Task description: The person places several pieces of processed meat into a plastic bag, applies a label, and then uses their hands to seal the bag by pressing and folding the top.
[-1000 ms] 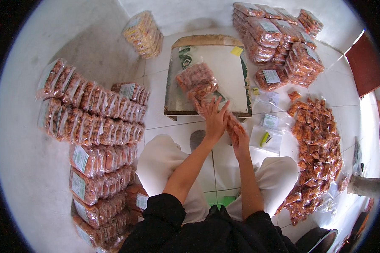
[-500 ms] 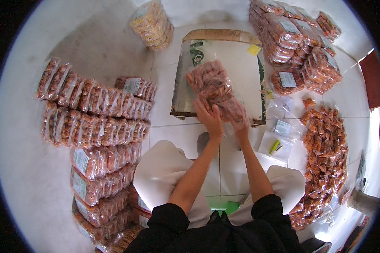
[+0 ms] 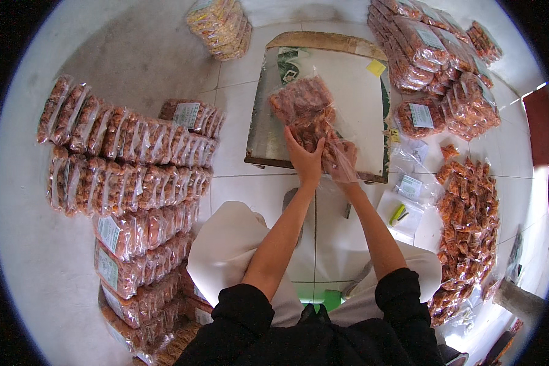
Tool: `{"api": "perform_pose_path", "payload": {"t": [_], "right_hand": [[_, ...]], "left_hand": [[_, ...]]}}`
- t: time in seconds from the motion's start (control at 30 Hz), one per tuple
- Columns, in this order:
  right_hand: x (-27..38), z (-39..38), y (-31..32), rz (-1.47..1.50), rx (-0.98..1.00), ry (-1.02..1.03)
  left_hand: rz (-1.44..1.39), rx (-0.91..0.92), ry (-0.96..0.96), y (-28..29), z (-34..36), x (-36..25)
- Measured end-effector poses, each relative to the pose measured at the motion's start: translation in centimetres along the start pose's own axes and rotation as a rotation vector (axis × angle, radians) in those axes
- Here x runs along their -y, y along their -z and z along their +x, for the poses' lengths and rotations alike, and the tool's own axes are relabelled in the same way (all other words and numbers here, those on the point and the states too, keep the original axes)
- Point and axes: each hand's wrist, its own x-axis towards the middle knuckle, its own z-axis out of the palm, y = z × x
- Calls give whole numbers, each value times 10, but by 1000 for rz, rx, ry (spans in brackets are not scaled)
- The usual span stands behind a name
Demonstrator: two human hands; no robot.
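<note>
A long clear plastic bag of orange-brown snack packets [image 3: 300, 97] lies slanted on a low, worn white-topped stool [image 3: 354, 104]. My left hand [image 3: 305, 152] holds the bag's lower left side, fingers against it and thumb spread toward the middle. My right hand [image 3: 344, 161] grips the lower right end, partly hidden behind crinkled plastic, near the stool's front edge. A yellow paper square [image 3: 375, 68] lies at the stool's back right.
Tall rows of bagged snacks [image 3: 128, 186] stand at left, pale bundles [image 3: 216, 30] behind, stacked bags [image 3: 418, 43] back right. Loose small packets [image 3: 466, 238] cover the floor at right, beside a green stapler [image 3: 398, 215] on plastic sheets. My bent legs frame the near floor.
My left hand has moved from atop the bag to its left side. The bag's near end, earlier past the stool's edge, has moved up and in with my right hand. The view has shifted slightly.
</note>
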Motion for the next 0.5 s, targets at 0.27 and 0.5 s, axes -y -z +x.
{"api": "perform_pose_path", "payload": {"t": [0.27,0.5], "right_hand": [[-42,-58,15,277,-74,95],[-65,-155,183,-28,342,-149]], "left_hand": [[309,-68,-2,-11,-11,-42],[-287,349,-374,-77,-133,-193]]}}
